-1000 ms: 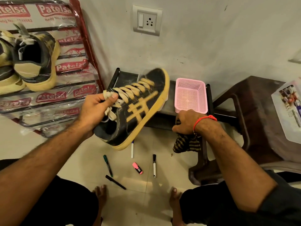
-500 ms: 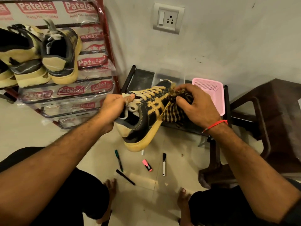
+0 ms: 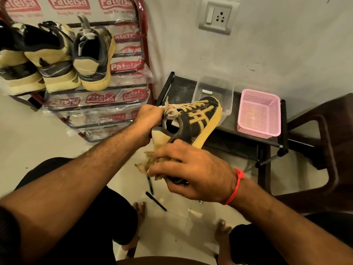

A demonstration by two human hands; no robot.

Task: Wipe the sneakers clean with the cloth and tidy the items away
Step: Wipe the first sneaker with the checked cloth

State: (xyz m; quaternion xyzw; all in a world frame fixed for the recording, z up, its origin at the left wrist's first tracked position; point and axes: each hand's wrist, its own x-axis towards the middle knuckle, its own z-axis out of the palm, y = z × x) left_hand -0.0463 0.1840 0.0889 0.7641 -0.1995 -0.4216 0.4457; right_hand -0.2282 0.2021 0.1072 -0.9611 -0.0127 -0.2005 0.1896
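Observation:
A black sneaker [image 3: 193, 122] with yellow stripes, laces and sole is held up in the air, toe pointing away. My left hand [image 3: 148, 118] grips it at the tongue and laces. My right hand [image 3: 193, 169] holds a bunched striped cloth [image 3: 152, 161] just below the sneaker's heel; most of the cloth is hidden under the fingers. Three more black and yellow sneakers [image 3: 57, 56] stand heel-out on the red shoe rack [image 3: 146, 44] at the left.
A low black stand [image 3: 179, 90] against the wall carries a clear plastic box [image 3: 215, 87] and a pink mesh basket [image 3: 259, 111]. A brown plastic chair [image 3: 324, 142] is at the right. Pens [image 3: 155, 200] lie on the tiled floor near my bare feet.
My right hand with the cloth went from the stand to the sneaker's side, then down to below its heel. The sneaker came lower and nearer.

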